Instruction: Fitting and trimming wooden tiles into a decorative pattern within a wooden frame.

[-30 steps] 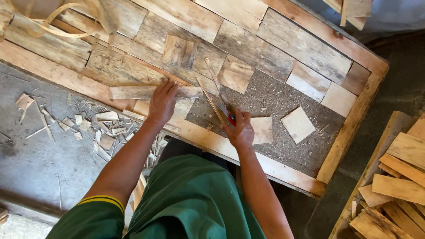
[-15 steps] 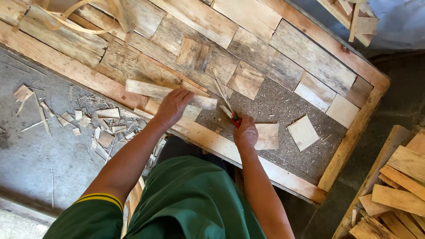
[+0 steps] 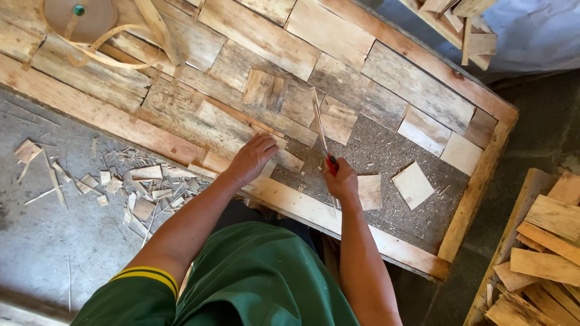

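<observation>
Wooden frame [image 3: 477, 181], inlaid with plank pieces; landmark. Your left hand [image 3: 252, 158] lies flat, fingers spread, pressing a wood piece [image 3: 284, 158] just inside the frame's near rail. Your right hand [image 3: 340, 180], fisted, grips a red-handled knife [image 3: 325, 145], its blade beside that piece. Loose square offcut [image 3: 413, 185] inside the frame; wood scraps [image 3: 121, 187] outside it.

I'm looking down at a woodworking shop — rough and hands-on. A large framed panel [image 3: 477, 181] is partly tiled with weathered wood pieces [image 3: 266, 90] over a gritty backing. Offcuts and shavings [image 3: 121, 181] litter the concrete floor [image 3: 48, 241] on the left, and stacked cut boards [image 3: 544, 247] wait at the near right.
</observation>
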